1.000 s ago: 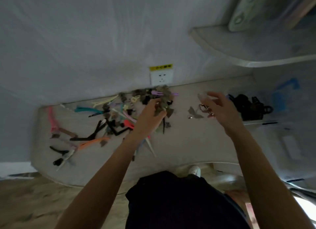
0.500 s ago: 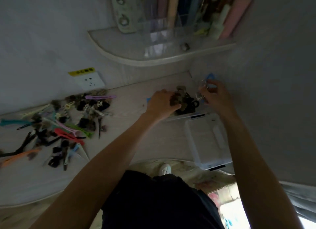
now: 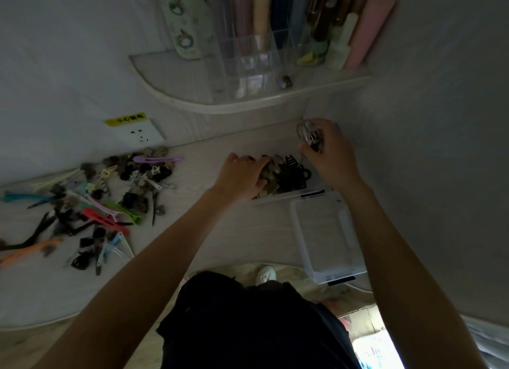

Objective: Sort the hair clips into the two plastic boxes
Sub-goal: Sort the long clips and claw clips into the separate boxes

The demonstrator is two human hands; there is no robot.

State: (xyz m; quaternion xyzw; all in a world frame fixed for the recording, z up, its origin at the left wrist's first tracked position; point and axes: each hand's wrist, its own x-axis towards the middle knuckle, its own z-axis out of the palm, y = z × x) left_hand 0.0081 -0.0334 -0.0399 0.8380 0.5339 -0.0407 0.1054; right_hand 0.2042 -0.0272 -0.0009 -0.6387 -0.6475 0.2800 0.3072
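Note:
A heap of hair clips [image 3: 110, 192] in many colours lies on the left of the pale table [image 3: 209, 231]. The far clear plastic box [image 3: 286, 196] holds dark and brown claw clips [image 3: 289, 173]. My left hand [image 3: 241, 176] rests on the brown clips at that box's left end, fingers curled over them. My right hand [image 3: 327, 151] hovers above the box's right end and grips a small bunch of metal clips [image 3: 308, 133]. The near clear box [image 3: 327, 236] stands by the table's front edge with nothing visible inside.
A curved corner shelf [image 3: 248, 101] above the table carries a clear organiser [image 3: 261, 63] with combs and bottles. A wall socket [image 3: 137, 133] with a yellow label sits at the back left. The right wall is close beside both boxes.
The view swung right from the clip heap to the boxes. Both hands travelled from the heap to the far box; my left hand now lies lower on its clips.

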